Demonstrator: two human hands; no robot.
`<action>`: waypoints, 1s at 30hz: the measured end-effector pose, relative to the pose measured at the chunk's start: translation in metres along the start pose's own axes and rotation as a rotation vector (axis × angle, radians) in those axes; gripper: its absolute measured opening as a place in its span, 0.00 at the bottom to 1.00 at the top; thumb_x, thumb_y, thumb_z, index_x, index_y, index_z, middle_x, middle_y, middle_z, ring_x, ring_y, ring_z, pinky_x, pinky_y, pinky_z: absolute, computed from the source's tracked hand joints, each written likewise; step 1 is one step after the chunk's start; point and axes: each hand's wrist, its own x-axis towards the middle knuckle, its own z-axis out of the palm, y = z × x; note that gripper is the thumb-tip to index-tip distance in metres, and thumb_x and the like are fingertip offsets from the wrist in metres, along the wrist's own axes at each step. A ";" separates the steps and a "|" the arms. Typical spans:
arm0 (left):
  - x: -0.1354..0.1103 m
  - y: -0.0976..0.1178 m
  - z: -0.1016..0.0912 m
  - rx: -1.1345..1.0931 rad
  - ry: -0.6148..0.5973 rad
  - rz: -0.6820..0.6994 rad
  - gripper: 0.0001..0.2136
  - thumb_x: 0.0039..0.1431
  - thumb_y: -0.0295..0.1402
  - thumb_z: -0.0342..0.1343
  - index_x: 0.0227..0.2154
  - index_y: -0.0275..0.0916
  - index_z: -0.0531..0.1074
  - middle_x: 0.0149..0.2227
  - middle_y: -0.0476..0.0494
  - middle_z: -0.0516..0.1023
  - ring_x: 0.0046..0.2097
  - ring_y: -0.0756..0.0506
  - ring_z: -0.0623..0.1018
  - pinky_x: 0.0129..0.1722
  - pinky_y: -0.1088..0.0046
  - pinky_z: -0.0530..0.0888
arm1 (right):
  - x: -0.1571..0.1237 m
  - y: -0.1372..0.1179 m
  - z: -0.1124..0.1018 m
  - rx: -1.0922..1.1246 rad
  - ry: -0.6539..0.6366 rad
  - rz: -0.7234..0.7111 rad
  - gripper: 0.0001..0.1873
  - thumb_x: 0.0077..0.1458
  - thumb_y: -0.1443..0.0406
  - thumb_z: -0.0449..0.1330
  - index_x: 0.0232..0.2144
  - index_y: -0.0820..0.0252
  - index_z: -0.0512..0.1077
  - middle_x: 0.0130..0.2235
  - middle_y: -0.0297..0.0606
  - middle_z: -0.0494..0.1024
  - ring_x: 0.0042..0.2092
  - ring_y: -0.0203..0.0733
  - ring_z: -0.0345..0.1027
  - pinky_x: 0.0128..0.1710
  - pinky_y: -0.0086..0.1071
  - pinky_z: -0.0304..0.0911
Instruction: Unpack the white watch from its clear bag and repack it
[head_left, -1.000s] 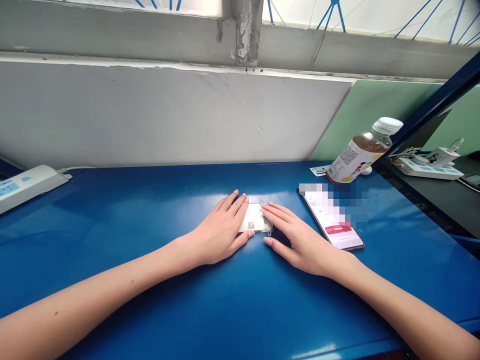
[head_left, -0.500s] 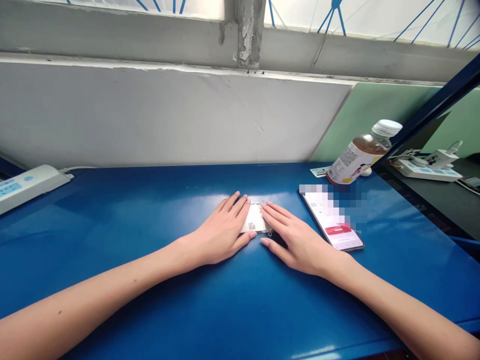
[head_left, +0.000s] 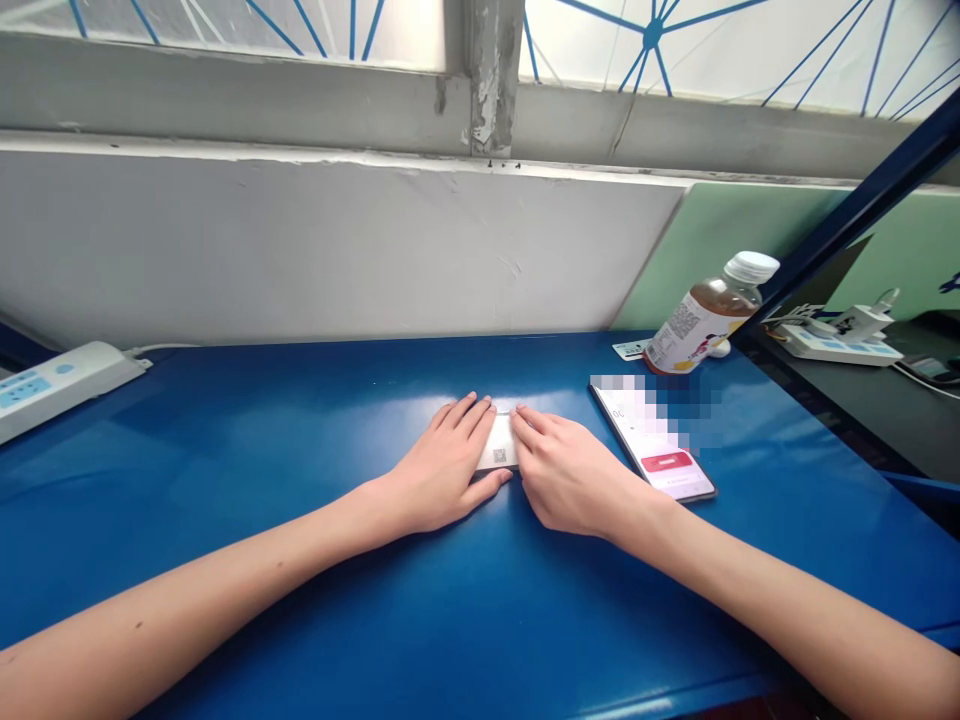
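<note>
A small clear plastic packet with a white label and QR code (head_left: 500, 446) lies on the blue table (head_left: 300, 430). My left hand (head_left: 442, 470) lies flat with fingers stretched out, covering the packet's left side. My right hand (head_left: 566, 475) rests on its right side, fingers extended and close together, hiding most of that end. Only a narrow strip of the label shows between the two hands.
A phone with a lit screen (head_left: 656, 455) lies just right of my right hand. A bottle of brown drink (head_left: 705, 315) and a small card (head_left: 630, 349) stand behind it. A white power strip (head_left: 52, 380) sits at far left, another (head_left: 840, 340) on the neighbouring dark table.
My right hand has slid left over the packet, so less of the label shows. The left hand has barely moved. The view has tilted up slightly.
</note>
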 end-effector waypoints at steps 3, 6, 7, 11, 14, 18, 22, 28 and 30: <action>-0.002 -0.002 0.003 -0.046 0.040 -0.012 0.33 0.67 0.49 0.44 0.65 0.27 0.55 0.68 0.24 0.56 0.70 0.30 0.55 0.65 0.49 0.58 | 0.005 -0.003 0.007 0.055 0.033 0.057 0.15 0.53 0.72 0.55 0.35 0.75 0.80 0.43 0.66 0.79 0.50 0.65 0.72 0.48 0.49 0.71; -0.003 -0.004 0.005 -0.071 0.044 -0.051 0.36 0.66 0.51 0.47 0.65 0.26 0.53 0.68 0.21 0.53 0.70 0.30 0.54 0.65 0.49 0.58 | 0.000 0.001 0.023 0.229 0.194 0.149 0.19 0.53 0.73 0.53 0.43 0.76 0.78 0.50 0.64 0.77 0.54 0.62 0.71 0.53 0.47 0.70; -0.003 -0.004 0.005 -0.078 0.043 -0.064 0.37 0.65 0.53 0.47 0.65 0.26 0.54 0.68 0.21 0.53 0.70 0.30 0.55 0.65 0.49 0.59 | -0.002 0.004 0.029 0.325 0.247 0.193 0.20 0.55 0.73 0.51 0.46 0.73 0.77 0.52 0.60 0.77 0.54 0.58 0.72 0.54 0.47 0.70; -0.002 -0.006 0.000 -0.112 0.053 -0.066 0.34 0.63 0.55 0.52 0.60 0.30 0.61 0.66 0.23 0.59 0.69 0.30 0.56 0.64 0.48 0.62 | -0.007 0.019 0.041 0.568 0.222 0.287 0.25 0.59 0.73 0.48 0.58 0.71 0.67 0.62 0.55 0.70 0.66 0.54 0.58 0.63 0.50 0.61; -0.002 -0.007 -0.002 -0.115 0.059 -0.054 0.32 0.63 0.54 0.52 0.58 0.31 0.63 0.66 0.23 0.60 0.69 0.31 0.57 0.64 0.49 0.62 | -0.007 0.024 0.039 0.600 0.148 0.233 0.27 0.61 0.72 0.47 0.61 0.74 0.63 0.65 0.59 0.64 0.69 0.53 0.51 0.66 0.51 0.55; -0.003 -0.006 -0.001 -0.097 0.054 -0.036 0.31 0.65 0.55 0.49 0.57 0.31 0.62 0.65 0.23 0.61 0.69 0.31 0.57 0.63 0.48 0.62 | -0.009 0.027 0.030 0.575 0.116 0.175 0.26 0.63 0.71 0.47 0.61 0.76 0.62 0.64 0.60 0.65 0.68 0.54 0.53 0.65 0.51 0.57; -0.004 -0.007 0.000 -0.109 0.057 -0.035 0.31 0.66 0.55 0.47 0.59 0.32 0.61 0.65 0.23 0.62 0.68 0.30 0.58 0.63 0.46 0.63 | -0.013 0.034 0.029 0.517 0.154 0.127 0.25 0.63 0.73 0.47 0.61 0.70 0.63 0.61 0.56 0.70 0.63 0.53 0.63 0.61 0.50 0.63; -0.005 -0.007 -0.003 -0.200 0.086 0.032 0.28 0.68 0.53 0.45 0.59 0.34 0.61 0.62 0.27 0.66 0.66 0.32 0.63 0.63 0.46 0.64 | -0.013 0.043 0.030 0.487 0.317 0.087 0.18 0.65 0.70 0.52 0.55 0.59 0.71 0.52 0.47 0.79 0.55 0.50 0.72 0.54 0.46 0.69; -0.005 -0.007 -0.004 -0.225 0.097 0.061 0.28 0.69 0.52 0.45 0.62 0.35 0.59 0.63 0.28 0.65 0.66 0.32 0.63 0.63 0.47 0.64 | -0.013 0.045 0.026 0.407 0.374 0.086 0.14 0.66 0.67 0.54 0.50 0.58 0.74 0.48 0.45 0.81 0.55 0.51 0.72 0.54 0.47 0.68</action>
